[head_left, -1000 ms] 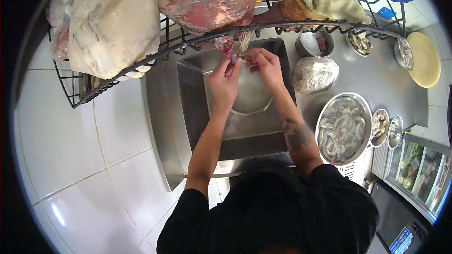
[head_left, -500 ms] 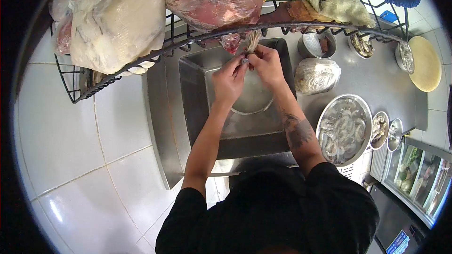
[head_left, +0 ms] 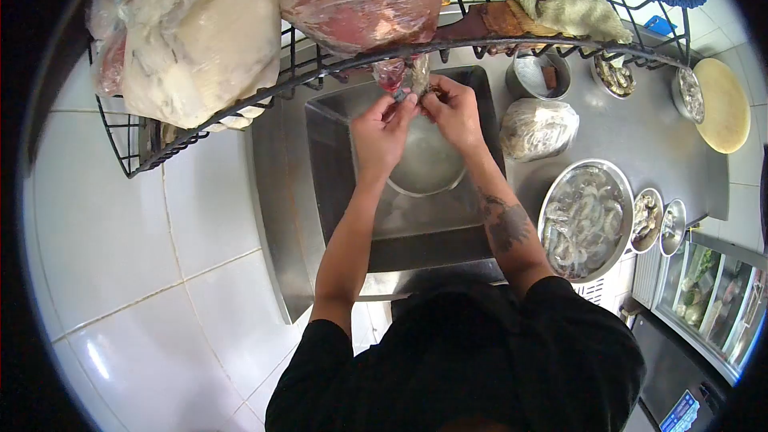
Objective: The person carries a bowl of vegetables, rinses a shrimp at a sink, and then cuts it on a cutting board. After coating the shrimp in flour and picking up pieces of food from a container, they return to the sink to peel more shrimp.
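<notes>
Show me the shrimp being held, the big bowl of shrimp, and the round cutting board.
shrimp [head_left: 416,78], head view, on its body above the fingers.
big bowl of shrimp [head_left: 547,206], head view, on its left metal rim.
round cutting board [head_left: 722,106], head view, on its pale top face.

The sink [head_left: 400,216] sits at the bench's [head_left: 640,136] left end, with a bowl [head_left: 428,168] in it. A big shrimp bowl [head_left: 582,220] stands right of the sink, near the front edge. A bag [head_left: 538,128] lies behind it.

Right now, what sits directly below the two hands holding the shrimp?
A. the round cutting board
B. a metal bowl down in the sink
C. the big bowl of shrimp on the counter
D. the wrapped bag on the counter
B: the left hand and right hand pinch the shrimp above the metal bowl, which sits in the sink.
</notes>
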Demonstrator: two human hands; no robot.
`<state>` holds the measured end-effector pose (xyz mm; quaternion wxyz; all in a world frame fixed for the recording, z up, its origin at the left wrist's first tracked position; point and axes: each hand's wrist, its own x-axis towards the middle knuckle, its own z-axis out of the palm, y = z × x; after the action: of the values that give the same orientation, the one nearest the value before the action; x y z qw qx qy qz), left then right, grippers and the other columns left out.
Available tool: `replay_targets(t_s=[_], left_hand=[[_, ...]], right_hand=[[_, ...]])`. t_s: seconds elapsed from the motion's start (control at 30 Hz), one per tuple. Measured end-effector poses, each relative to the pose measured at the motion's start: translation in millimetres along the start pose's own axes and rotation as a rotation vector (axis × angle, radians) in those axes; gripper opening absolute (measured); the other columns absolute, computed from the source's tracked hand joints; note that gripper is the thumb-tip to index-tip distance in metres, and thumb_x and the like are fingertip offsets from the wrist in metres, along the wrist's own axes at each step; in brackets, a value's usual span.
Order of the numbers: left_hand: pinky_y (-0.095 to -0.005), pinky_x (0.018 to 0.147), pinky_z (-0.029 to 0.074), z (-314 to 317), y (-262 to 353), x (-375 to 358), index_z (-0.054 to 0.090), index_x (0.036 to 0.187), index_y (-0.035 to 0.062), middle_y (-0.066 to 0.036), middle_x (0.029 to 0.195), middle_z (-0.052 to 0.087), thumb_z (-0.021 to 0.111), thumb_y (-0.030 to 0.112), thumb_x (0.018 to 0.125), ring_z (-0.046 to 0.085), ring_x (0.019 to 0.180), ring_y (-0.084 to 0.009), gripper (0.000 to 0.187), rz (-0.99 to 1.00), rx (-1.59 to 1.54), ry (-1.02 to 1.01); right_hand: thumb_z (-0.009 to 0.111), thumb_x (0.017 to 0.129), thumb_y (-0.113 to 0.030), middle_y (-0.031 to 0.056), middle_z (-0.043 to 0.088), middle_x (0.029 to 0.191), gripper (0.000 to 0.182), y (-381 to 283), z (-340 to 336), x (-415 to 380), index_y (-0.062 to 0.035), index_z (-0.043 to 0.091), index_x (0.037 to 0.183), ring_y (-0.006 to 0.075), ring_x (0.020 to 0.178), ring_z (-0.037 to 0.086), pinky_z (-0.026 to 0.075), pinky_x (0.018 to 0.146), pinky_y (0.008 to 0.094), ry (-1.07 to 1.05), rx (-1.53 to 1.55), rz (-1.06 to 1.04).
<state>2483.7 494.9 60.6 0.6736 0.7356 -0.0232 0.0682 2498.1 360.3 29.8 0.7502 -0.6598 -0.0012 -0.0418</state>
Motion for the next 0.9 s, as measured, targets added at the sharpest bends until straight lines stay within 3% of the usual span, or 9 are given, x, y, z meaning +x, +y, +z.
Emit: replay_targets(t_s=[0.07,0.13,0.23,0.33,0.47,0.53,0.63,0.87,0.9], left_hand=[[-0.0198,0.065,0.050,-4,4,2,0.068,0.099,-0.0047,-0.004,0.080,0.068,0.069,0.011,0.087,0.062,0.074,-0.0057,0.019,-0.052,-0.067,-0.013],[-0.0257,0.073,0.056,-8,9,4,0.067,0.098,-0.0073,-0.009,0.086,0.068,0.069,0.011,0.087,0.065,0.079,-0.0120,0.021,-0.188,-0.254,-0.037],[-0.0317,0.081,0.059,-12,1,5,0.065,0.099,-0.0084,-0.012,0.089,0.067,0.068,0.010,0.087,0.066,0.082,-0.0180,0.022,-0.194,-0.270,-0.075],[-0.0317,0.078,0.061,-8,21,0,0.062,0.090,-0.0090,-0.012,0.089,0.066,0.063,0.002,0.089,0.067,0.084,-0.0217,0.011,-0.252,-0.420,-0.051],[-0.0310,0.078,0.061,-12,21,-1,0.061,0.092,-0.0104,-0.014,0.091,0.066,0.061,0.002,0.089,0.068,0.089,-0.0272,0.012,-0.314,-0.569,-0.089],[-0.0276,0.078,0.061,-21,14,0,0.062,0.093,-0.0102,-0.018,0.095,0.066,0.060,0.002,0.090,0.067,0.095,-0.0310,0.013,-0.490,-0.706,-0.209],[-0.0235,0.077,0.061,-31,-5,3,0.062,0.094,-0.0100,-0.020,0.099,0.066,0.059,0.003,0.091,0.067,0.095,-0.0325,0.014,-0.690,-0.970,-0.193],[-0.0238,0.078,0.061,-19,-11,-7,0.062,0.097,-0.0103,-0.022,0.098,0.066,0.057,0.005,0.092,0.067,0.095,-0.0316,0.017,-0.679,-1.012,-0.215],[-0.0254,0.076,0.061,-16,-8,-9,0.062,0.099,-0.0089,-0.020,0.098,0.067,0.058,0.007,0.093,0.067,0.094,-0.0298,0.018,-0.628,-0.932,-0.262]], right_hand=[[0.059,0.080,0.000,0.0061,0.061,0.069,0.022,3,-2,1,0.0039,0.066,0.101,0.0072,0.059,0.054,0.044,0.053,0.0237,0.012,-0.045,-0.007],[0.060,0.077,0.000,0.0115,0.061,0.069,0.026,2,-5,1,0.0028,0.066,0.102,0.0123,0.058,0.057,0.045,0.054,0.0262,0.075,-0.329,-0.269],[0.061,0.075,-0.001,0.0150,0.061,0.071,0.024,-9,-7,5,0.0029,0.067,0.099,0.0175,0.057,0.059,0.046,0.054,0.0281,0.109,-0.449,-0.476],[0.063,0.075,-0.001,0.0144,0.063,0.073,0.021,-3,-11,10,0.0028,0.067,0.096,0.0192,0.059,0.061,0.047,0.055,0.0282,0.099,-0.362,-0.371],[0.065,0.075,-0.003,0.0136,0.063,0.073,0.019,0,-10,11,0.0020,0.068,0.093,0.0201,0.062,0.063,0.047,0.056,0.0281,0.170,-0.302,-0.318],[0.062,0.078,-0.001,0.0083,0.066,0.074,0.021,2,-12,10,0.0021,0.068,0.098,0.0113,0.059,0.060,0.048,0.056,0.0249,0.161,-0.281,-0.265],[0.062,0.078,-0.001,0.0080,0.066,0.073,0.019,3,-17,12,0.0008,0.069,0.096,0.0111,0.060,0.060,0.048,0.056,0.0248,0.193,-0.364,-0.479],[0.061,0.078,-0.001,0.0063,0.067,0.075,0.016,-3,-28,2,0.0002,0.069,0.092,0.0101,0.061,0.060,0.048,0.056,0.0242,0.291,-0.428,-0.436],[0.060,0.079,-0.001,0.0052,0.067,0.078,0.018,-2,-27,-3,-0.0002,0.069,0.095,0.0097,0.063,0.060,0.047,0.057,0.0237,0.179,-0.231,-0.195]])
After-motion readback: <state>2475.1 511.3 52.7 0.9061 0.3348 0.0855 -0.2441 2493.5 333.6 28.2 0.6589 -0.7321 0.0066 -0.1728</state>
